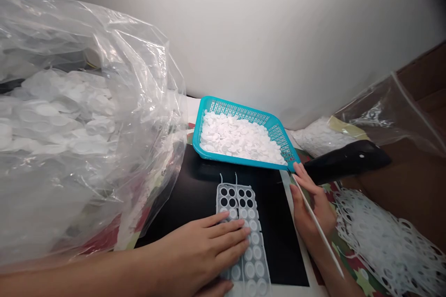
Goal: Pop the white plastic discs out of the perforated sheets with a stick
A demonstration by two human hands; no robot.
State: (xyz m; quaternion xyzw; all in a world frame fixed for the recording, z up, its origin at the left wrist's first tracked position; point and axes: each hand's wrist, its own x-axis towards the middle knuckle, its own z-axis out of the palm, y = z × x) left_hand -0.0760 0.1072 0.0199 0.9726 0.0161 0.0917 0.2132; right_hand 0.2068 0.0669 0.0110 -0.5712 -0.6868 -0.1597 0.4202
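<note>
Head view: my left hand is open, palm down, fingers spread over the translucent sheet. The sheet runs under my fingers and out past them, on the black mat. Top two rows show dark through the rings; rows nearer my palm look filled. My right hand is closed on a thin white strip, pinched between thumb and fingers.

Handling, my judgement: sheet is light, bendy, probably a bit slick, easy to tear at the thin webs. Best hold: flat palm on the body, or pinch a solid side edge, not the two thin tails at the far end. Strip looks light and fairly stiff; hold mid-length.

Blue basket of white discs sits beyond my left hand, its corner by my right fingertips; can't tell if touching. No brand, label or writing readable.
</note>
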